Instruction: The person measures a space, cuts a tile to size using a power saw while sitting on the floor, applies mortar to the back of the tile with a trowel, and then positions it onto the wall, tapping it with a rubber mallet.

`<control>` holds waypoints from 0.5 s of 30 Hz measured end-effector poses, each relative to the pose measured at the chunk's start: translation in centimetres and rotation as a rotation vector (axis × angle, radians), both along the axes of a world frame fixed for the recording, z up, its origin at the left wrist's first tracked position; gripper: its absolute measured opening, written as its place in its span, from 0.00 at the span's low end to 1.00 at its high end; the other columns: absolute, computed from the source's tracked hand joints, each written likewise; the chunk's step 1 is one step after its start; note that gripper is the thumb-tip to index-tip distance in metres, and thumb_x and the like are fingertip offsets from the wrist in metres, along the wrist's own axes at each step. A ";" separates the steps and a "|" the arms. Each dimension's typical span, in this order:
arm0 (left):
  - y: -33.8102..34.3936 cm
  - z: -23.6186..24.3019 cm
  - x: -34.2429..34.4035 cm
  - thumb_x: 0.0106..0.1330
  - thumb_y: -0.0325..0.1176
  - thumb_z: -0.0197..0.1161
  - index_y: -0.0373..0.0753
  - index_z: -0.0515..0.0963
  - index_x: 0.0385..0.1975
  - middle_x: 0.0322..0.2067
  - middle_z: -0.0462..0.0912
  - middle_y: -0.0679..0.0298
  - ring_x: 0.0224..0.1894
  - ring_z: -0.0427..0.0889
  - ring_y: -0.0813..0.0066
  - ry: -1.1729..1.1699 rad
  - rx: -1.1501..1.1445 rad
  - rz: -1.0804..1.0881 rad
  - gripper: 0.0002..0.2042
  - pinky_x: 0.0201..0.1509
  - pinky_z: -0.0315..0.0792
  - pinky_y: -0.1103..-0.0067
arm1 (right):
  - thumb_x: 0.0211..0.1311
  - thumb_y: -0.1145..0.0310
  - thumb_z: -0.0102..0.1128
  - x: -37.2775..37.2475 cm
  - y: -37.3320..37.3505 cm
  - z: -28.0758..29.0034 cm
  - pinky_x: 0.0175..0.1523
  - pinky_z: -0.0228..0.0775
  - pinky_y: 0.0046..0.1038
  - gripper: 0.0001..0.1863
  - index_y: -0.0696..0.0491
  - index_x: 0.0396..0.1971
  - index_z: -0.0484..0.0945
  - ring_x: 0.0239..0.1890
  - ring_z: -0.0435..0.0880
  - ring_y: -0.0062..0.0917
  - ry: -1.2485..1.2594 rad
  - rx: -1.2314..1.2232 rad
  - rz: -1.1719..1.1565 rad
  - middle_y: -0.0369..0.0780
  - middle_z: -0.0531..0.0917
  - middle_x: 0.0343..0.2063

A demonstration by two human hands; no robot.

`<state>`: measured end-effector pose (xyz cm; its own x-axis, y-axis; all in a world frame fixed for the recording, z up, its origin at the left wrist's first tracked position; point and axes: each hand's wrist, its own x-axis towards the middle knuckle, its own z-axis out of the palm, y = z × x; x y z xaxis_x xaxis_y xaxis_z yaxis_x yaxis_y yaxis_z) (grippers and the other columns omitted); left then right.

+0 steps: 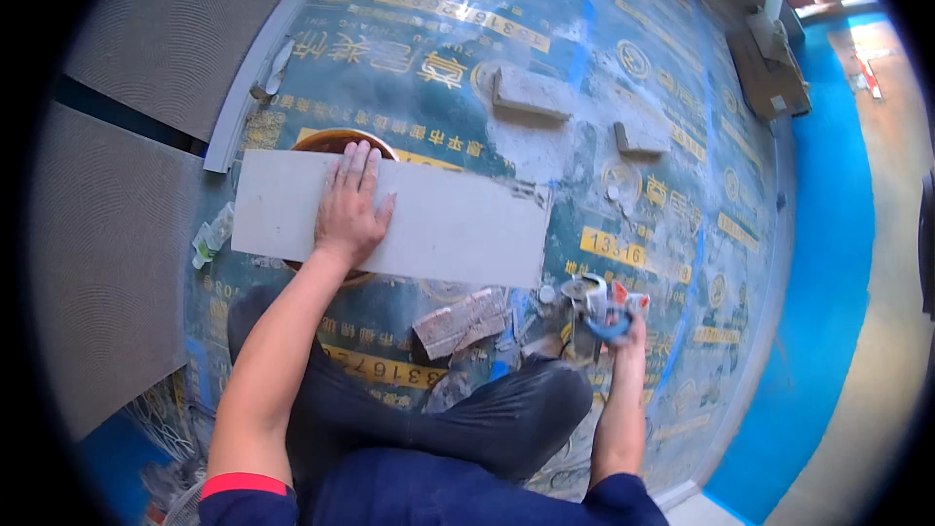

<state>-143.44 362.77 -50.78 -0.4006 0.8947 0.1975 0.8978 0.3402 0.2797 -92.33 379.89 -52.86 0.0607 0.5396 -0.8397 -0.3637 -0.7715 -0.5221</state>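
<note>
A long light-grey tile (443, 219) lies across a round brown bucket (336, 139), whose rim shows above and below it. My left hand (353, 209) is spread flat on the tile's left part, fingers outstretched and pointing away from me. The tile's far right corner is chipped and rough. To the right of the tile, apart from it, my right hand (628, 321) is closed around an angle grinder (596, 307) with a pale round guard and a blue part. Motion blurs the grinder, so its disc cannot be made out clearly.
Broken tile pieces (463, 321) lie by my knees; dusty offcuts (531, 94) lie farther off on the printed green floor sheet (438, 34). Large grey panels (112, 253) stand at the left. A crumpled bottle (212, 236) is beside the tile. A cardboard box (769, 68) stands far right.
</note>
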 end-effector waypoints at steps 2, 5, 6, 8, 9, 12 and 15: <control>0.2 -0.2 0.3 0.65 0.45 0.52 0.35 0.60 0.65 0.66 0.59 0.51 0.70 0.54 0.56 -0.004 0.010 -0.013 0.31 0.73 0.46 0.62 | 0.63 0.58 0.49 1.4 2.1 -2.8 0.31 0.73 0.32 0.13 0.53 0.31 0.74 0.20 0.73 0.26 -0.033 0.014 0.062 0.35 0.72 0.18; 0.1 -0.5 0.2 0.66 0.48 0.50 0.36 0.60 0.65 0.66 0.60 0.52 0.70 0.54 0.57 0.052 -0.028 0.014 0.31 0.73 0.46 0.62 | 0.64 0.59 0.51 -1.3 3.2 0.4 0.28 0.72 0.30 0.12 0.52 0.29 0.74 0.18 0.73 0.24 -0.133 0.141 0.110 0.35 0.72 0.16; -0.3 -0.5 0.1 0.66 0.48 0.50 0.36 0.60 0.65 0.66 0.60 0.52 0.70 0.54 0.57 0.045 -0.037 0.007 0.31 0.73 0.46 0.62 | 0.62 0.62 0.52 -1.7 3.3 2.4 0.26 0.72 0.30 0.11 0.54 0.31 0.75 0.19 0.75 0.24 0.035 0.155 0.108 0.38 0.77 0.20; -0.5 -0.6 0.0 0.66 0.47 0.51 0.36 0.60 0.65 0.66 0.60 0.52 0.70 0.55 0.57 0.050 -0.031 0.036 0.31 0.73 0.46 0.63 | 0.59 0.65 0.54 -3.6 2.3 7.0 0.32 0.74 0.31 0.11 0.56 0.36 0.75 0.23 0.76 0.25 0.156 0.292 0.126 0.38 0.78 0.24; -0.4 -0.5 0.1 0.66 0.47 0.51 0.36 0.61 0.65 0.66 0.60 0.53 0.70 0.55 0.57 0.056 -0.035 0.030 0.30 0.73 0.46 0.64 | 0.57 0.67 0.55 -5.2 1.7 9.2 0.33 0.75 0.31 0.11 0.57 0.37 0.75 0.24 0.77 0.25 0.131 0.355 0.148 0.38 0.78 0.25; -0.2 -0.8 0.3 0.66 0.46 0.52 0.37 0.61 0.65 0.66 0.61 0.54 0.70 0.55 0.57 0.061 -0.008 0.026 0.30 0.73 0.47 0.64 | 0.50 0.73 0.55 -9.3 1.3 14.2 0.33 0.74 0.27 0.14 0.61 0.38 0.75 0.26 0.78 0.25 0.018 0.599 0.452 0.40 0.78 0.26; -0.1 -1.2 0.2 0.65 0.45 0.53 0.38 0.61 0.65 0.66 0.61 0.55 0.70 0.55 0.58 0.062 -0.007 0.020 0.30 0.73 0.47 0.64 | 0.44 0.77 0.53 -12.3 3.4 14.7 0.28 0.67 0.21 0.07 0.61 0.26 0.77 0.19 0.73 0.19 -0.145 0.771 0.501 0.36 0.75 0.18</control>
